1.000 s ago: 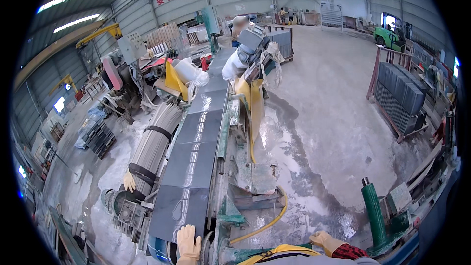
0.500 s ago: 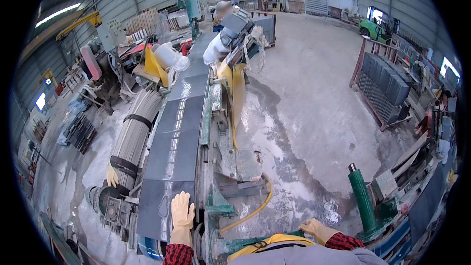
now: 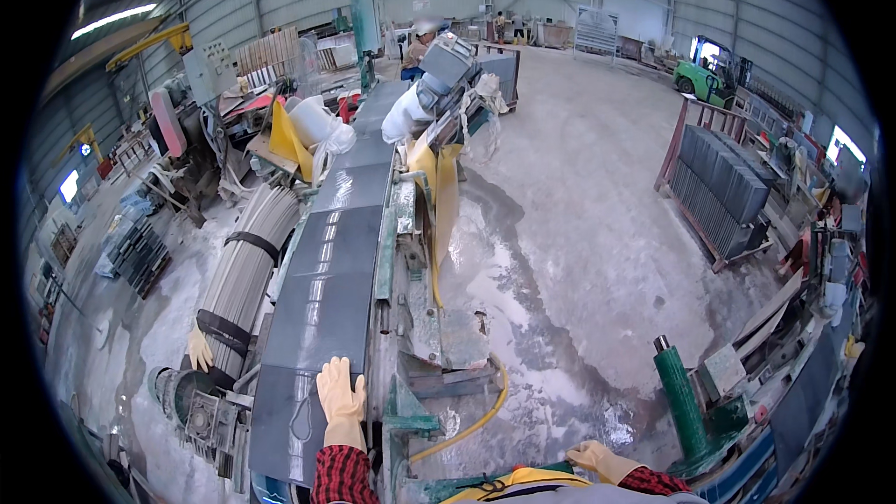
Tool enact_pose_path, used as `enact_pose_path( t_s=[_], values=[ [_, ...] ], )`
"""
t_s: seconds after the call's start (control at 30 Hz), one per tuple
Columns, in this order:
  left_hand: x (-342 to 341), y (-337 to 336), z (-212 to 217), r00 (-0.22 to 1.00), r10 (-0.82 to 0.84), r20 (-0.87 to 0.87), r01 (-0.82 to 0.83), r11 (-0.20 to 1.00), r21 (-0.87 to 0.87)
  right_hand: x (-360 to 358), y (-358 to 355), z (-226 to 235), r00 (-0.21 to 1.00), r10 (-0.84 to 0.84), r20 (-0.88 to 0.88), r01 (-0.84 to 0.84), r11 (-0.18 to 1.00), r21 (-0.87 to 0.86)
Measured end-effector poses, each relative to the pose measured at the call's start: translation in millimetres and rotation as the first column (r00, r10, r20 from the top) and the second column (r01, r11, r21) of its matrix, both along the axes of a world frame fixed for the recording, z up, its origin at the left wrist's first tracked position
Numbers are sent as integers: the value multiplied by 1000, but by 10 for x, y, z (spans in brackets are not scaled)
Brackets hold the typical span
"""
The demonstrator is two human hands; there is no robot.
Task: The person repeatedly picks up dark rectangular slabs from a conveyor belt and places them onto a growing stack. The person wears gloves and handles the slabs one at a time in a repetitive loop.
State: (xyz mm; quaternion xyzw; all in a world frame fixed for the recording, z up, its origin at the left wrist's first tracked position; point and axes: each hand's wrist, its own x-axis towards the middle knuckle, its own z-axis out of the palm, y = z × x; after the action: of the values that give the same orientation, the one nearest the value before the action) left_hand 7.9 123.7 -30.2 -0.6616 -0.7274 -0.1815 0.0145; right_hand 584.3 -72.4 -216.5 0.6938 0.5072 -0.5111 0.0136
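Observation:
My left hand (image 3: 342, 401), in a cream rubber glove, lies flat on a dark grey stone slab (image 3: 280, 420) with its fingers stretched out. Its fingertips reach the seam with the slab ahead. A looped mark shows on the slab's surface, left of the hand. Similar slabs (image 3: 322, 299) line up end to end along a green-framed machine bed (image 3: 385, 261). My right hand (image 3: 600, 460), gloved alike, is low on the right by a green metal edge, fingers loosely extended, nothing seen in them. Another cream glove (image 3: 199, 350) rests by a motor (image 3: 205, 415) on the left.
A strapped bundle of pale strips (image 3: 247, 271) lies left of the bed. Farther along stands a grey machine head (image 3: 446, 61), with a person (image 3: 415, 56) behind it. A yellow hose (image 3: 476, 434), a green post (image 3: 679, 397), racked slabs (image 3: 719, 182) and a green forklift (image 3: 705, 75) are to the right.
My left hand has slid forward on the slab, up to the seam. The whole view has tilted slightly upward. My right hand stays low beside the green edge.

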Motion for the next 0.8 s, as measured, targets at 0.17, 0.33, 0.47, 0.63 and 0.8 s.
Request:
enact_pose_path(
  t_s=[0.17,0.33,0.47,0.63,0.8],
  values=[
    [14,-34,-102,998,-50,42,46,994,98,66,-34,-129,985,-166,-46,161,983,-86],
    [-166,-575,-35,967,-253,-9,251,951,179,-87,197,199,988,113,105,-117,992,39],
    [-180,-1274,244,959,-285,7,283,956,75,-159,120,-26,993,73,96,-76,997,30],
    [-497,-1967,193,1000,-14,-11,14,1000,20,-143,90,-107,988,64,139,-82,988,127],
    [-906,-2195,-370,966,252,-62,-233,947,221,-150,113,123,989,144,44,-147,985,93]
  ],
)
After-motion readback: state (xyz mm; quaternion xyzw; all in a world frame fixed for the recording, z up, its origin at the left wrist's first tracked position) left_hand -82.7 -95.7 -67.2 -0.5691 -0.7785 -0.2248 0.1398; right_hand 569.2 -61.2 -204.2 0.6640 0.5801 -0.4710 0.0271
